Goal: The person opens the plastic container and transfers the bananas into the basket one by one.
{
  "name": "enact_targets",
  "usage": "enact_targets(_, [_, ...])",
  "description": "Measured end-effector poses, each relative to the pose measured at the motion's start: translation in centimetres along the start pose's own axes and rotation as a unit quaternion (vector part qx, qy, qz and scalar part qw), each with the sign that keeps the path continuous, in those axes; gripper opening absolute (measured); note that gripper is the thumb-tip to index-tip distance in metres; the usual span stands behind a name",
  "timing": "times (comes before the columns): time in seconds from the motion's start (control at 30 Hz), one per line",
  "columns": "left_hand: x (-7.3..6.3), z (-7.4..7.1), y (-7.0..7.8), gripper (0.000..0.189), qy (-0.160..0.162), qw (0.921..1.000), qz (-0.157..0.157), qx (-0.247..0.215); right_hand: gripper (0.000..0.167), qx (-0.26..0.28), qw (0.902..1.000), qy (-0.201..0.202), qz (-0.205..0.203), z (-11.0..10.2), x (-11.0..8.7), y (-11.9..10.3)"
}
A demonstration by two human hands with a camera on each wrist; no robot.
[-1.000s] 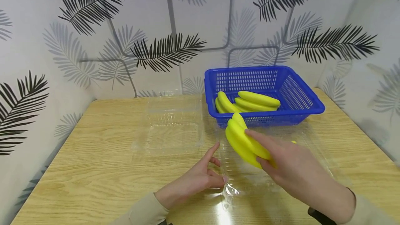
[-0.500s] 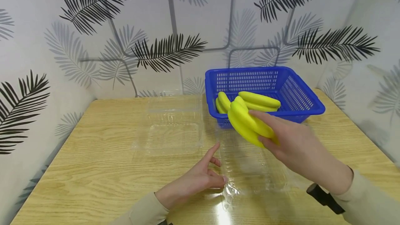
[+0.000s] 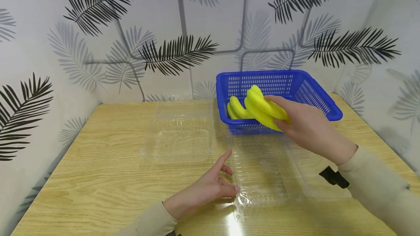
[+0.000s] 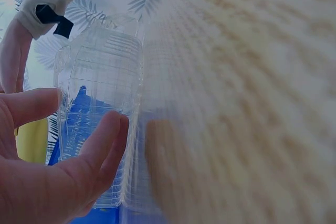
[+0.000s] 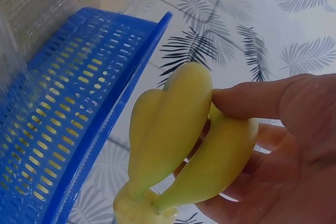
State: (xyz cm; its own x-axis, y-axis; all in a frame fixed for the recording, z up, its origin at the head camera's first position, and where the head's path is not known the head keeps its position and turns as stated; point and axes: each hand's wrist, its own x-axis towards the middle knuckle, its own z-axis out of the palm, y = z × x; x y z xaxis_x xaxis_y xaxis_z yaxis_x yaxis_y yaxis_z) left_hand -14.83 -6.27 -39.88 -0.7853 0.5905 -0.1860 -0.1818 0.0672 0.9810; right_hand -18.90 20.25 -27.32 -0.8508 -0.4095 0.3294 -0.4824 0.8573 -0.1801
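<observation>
My right hand point(image 3: 305, 126) pinches a bunch of yellow bananas point(image 3: 262, 108) between thumb and fingers, overlapping the front rim of a blue plastic basket point(image 3: 311, 94) in the head view. In the right wrist view, the bananas point(image 5: 178, 124) hang beside the basket's slotted wall point(image 5: 63, 114), joined at a stem end lower down. More bananas point(image 3: 237, 109) lie inside the basket, partly hidden by the held bunch. My left hand point(image 3: 210, 185) rests at the left side of a clear plastic container point(image 3: 262, 172), fingers extended; the left wrist view shows its fingertips point(image 4: 113, 121) against the clear wall.
Another clear container point(image 3: 182, 145), with its lid raised at the back, stands left on the wooden table point(image 3: 98, 170). A clear flap point(image 3: 323, 183) spreads right of the nearer container. The leaf-patterned wall covering point(image 3: 210, 17) rises right behind the basket.
My right hand has lifted the banana bunch up and away from above the nearer clear container to the basket's front rim. The left hand has stayed in place.
</observation>
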Motion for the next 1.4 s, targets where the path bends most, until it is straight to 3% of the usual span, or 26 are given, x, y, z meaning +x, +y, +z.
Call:
enact_targets(0.13, [0.1,0.1,0.0,0.100,0.006,1.0000,0.002,0.001,0.059,0.005,0.9996,-0.020,0.017,-0.1,1.3,0.9])
enact_targets(0.33, [0.1,0.2,-0.2,0.101,0.011,0.9999,0.004,-0.006,0.054,0.008,0.9995,-0.020,0.025,0.1,3.8,2.4])
enact_targets(0.63, [0.2,0.3,-0.1,0.101,0.009,0.9999,0.006,-0.007,0.054,0.022,0.9982,-0.048,0.026,2.0,6.6,4.2])
enact_targets(1.4, [0.2,0.2,0.0,0.101,0.008,0.9999,0.001,-0.013,0.052,0.059,0.9928,-0.094,0.045,6.2,7.7,5.9])
